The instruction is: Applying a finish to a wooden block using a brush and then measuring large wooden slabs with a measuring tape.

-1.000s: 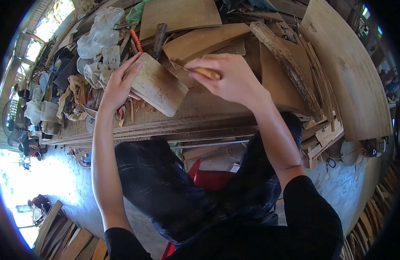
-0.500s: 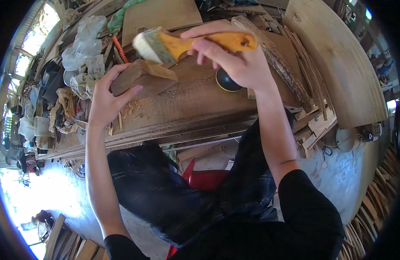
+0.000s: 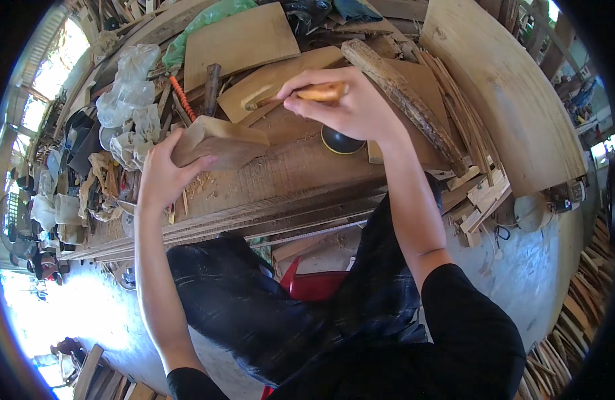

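My left hand (image 3: 162, 175) grips the left end of a brown wooden block (image 3: 235, 148), its thumb along the near side and its fingers over the far edge. The block is tilted above a thick plank (image 3: 281, 167) strewn with wood shavings. My right hand (image 3: 357, 110) is closed round the wooden handle of a flat paintbrush (image 3: 326, 92), up and to the right of the block. Seen nearly edge-on, the brush has its pale bristles pointing left, apart from the block. Below my right hand rests a round black thing with a yellowish rim (image 3: 341, 141).
A rough-barked stick (image 3: 407, 100) and thin strips lie at the right, beside a large curved-looking board (image 3: 501, 93). Flat boards (image 3: 241, 37), a red-orange coil (image 3: 182, 99) and clear plastic bags (image 3: 131, 80) crowd the far and left sides.
My right hand has turned the brush from flat-on to edge-on and moved it slightly down, nearer me. The left hand still grips the block, which has shifted slightly down in view.
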`<state>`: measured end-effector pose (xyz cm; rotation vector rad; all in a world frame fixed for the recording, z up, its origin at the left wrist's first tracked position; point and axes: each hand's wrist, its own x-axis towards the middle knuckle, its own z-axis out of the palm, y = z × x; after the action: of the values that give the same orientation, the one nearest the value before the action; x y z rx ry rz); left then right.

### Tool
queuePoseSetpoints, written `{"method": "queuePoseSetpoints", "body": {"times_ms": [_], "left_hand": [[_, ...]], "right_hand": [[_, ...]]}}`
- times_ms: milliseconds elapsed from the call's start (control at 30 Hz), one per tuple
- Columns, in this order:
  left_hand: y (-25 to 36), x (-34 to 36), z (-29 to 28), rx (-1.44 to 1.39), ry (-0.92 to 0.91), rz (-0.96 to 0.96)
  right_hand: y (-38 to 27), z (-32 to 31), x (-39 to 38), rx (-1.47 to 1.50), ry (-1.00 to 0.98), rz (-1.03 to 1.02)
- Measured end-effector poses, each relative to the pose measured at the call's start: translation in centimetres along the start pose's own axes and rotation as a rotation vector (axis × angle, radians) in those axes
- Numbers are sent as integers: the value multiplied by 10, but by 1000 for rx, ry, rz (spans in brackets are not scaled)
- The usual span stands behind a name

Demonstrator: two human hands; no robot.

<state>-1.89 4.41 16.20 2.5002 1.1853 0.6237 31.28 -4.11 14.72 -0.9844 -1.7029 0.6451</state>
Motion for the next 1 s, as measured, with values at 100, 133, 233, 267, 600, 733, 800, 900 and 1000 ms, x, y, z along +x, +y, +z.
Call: {"method": "queuePoseSetpoints", "body": {"times_ms": [100, 133, 233, 267, 600, 733, 800, 900, 1000], "left_hand": [[11, -2, 6, 26, 105, 16], [16, -1, 9, 19, 170, 56], [31, 9, 22, -89, 29, -119], [41, 9, 20, -105, 40, -119], [29, -7, -6, 174, 35, 42], [15, -7, -5, 154, -51, 59], [17, -2, 2, 112, -4, 174], [19, -6, -3, 68, -45, 169], [2, -23, -2, 88, -37, 130]], "right_hand": [[-4, 10, 0, -145, 108, -82], [0, 9, -1, -145, 140, -100], [-1, -2, -8, -151, 274, 55], [1, -7, -9, -167, 263, 51], [37, -30, 24, -404, 100, 473], [51, -16, 44, -458, -44, 516], [65, -33, 49, -543, -180, 494], [68, -33, 36, -848, -333, 360], [53, -14, 23, -973, -459, 524]]}}
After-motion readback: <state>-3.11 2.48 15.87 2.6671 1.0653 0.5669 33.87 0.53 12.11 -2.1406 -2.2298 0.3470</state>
